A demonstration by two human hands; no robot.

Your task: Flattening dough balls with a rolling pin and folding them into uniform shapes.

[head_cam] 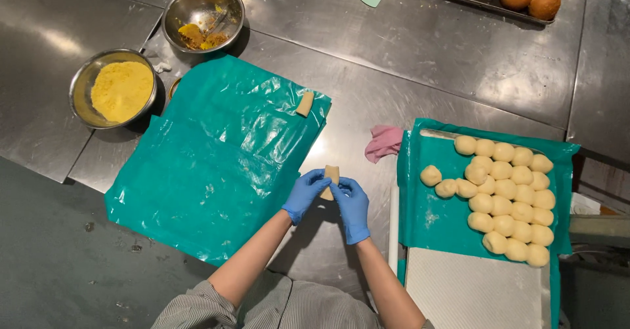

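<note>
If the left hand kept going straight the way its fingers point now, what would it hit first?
The left hand points up and to the right, already touching the dough piece held between both hands. Past that lies bare steel table; the pink cloth sits slightly to the right of that line, though depth is uncertain.

Bare steel table [420, 60] open ahead of both hands, flat teal plastic sheet [216, 152] to the left carrying only one dough strip [305, 103], two metal bowls [121, 89] blocking far left, pink cloth [384, 142] and tray of dough balls [505, 197] crowding the right
</note>
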